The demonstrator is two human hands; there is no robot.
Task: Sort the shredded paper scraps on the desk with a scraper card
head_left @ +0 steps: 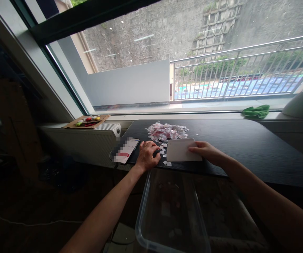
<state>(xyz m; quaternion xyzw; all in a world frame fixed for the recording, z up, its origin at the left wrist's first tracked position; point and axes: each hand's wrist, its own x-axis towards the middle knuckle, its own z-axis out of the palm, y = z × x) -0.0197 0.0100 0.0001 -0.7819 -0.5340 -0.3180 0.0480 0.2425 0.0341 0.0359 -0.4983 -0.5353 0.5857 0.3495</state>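
Observation:
My right hand [204, 153] grips the right end of a flat white plastic scraper-like plate [180, 150], thumb on its near face. Several small paper scraps [163, 153] lie on the table between that plate and my left hand [148, 154]. The left hand rests at the table's near edge, fingers bent and thumb apart from them, with nothing visible in it. Behind both hands sits a heap of white and pinkish paper scraps [167, 131]. Below the edge stands a clear plastic bin [144, 211] with a few pale scraps inside.
A phone [129, 149] lies left of my left hand at the dark table's [233, 144] corner. On the sill are a cardboard piece [72, 123] with colourful small items and a green cloth [256, 111]. A white radiator [88, 140] stands at left, below the window.

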